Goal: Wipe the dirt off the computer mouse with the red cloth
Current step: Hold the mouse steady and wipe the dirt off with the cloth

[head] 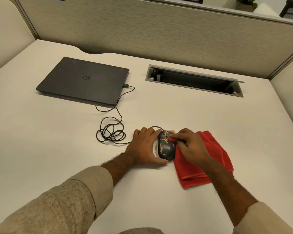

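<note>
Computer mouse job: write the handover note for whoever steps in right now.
Left hand: grips the computer mouse from its left side, tilting it up on edge.
Right hand: pinches the red cloth, a cloth-covered fingertip pressed on the mouse's top near the front.
Mouse cable lies coiled to the left, plugged into the closed laptop.
Done: wiping has begun at most.
Left: orange-brown dirt still speckles most of the mouse, with crumbs on the table by its front; wipe these off.

A closed dark laptop [85, 81] lies near the desk's [41, 132] far left corner — a grey open cable tray [194, 81] is sunk near the far edge.
</note>
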Motion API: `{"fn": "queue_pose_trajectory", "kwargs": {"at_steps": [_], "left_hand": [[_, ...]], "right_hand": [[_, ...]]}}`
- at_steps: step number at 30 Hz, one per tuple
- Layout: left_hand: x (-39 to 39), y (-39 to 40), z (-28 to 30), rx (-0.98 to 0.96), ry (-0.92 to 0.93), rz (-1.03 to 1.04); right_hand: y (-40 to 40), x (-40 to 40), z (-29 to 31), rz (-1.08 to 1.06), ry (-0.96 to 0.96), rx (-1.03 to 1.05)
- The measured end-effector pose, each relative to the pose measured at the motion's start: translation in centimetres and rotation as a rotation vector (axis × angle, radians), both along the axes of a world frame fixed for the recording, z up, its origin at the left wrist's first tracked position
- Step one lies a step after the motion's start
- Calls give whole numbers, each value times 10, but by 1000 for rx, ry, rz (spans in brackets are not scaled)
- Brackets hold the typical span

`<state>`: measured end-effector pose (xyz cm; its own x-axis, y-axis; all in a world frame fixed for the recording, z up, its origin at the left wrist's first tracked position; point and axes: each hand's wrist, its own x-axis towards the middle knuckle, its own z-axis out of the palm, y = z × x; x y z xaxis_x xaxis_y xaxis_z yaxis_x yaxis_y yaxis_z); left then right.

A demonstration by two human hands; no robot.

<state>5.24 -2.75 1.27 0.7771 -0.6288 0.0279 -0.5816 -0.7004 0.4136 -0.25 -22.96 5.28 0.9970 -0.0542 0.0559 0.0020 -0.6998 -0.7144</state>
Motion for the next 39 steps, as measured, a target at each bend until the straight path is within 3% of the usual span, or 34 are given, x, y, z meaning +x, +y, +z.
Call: {"fn": "queue_pose_trajectory", "kwargs": {"at_steps": [24, 27, 39], "left_hand": [[0, 0, 0, -4, -3, 0], [0, 0, 0, -1, -6, -1], [-1, 0, 0, -14, -3, 7]], "right_hand": [[3, -17, -2, -67, -111, 56], [5, -20, -4, -17, -90, 75], [4, -25, -7, -163, -12, 217]]}}
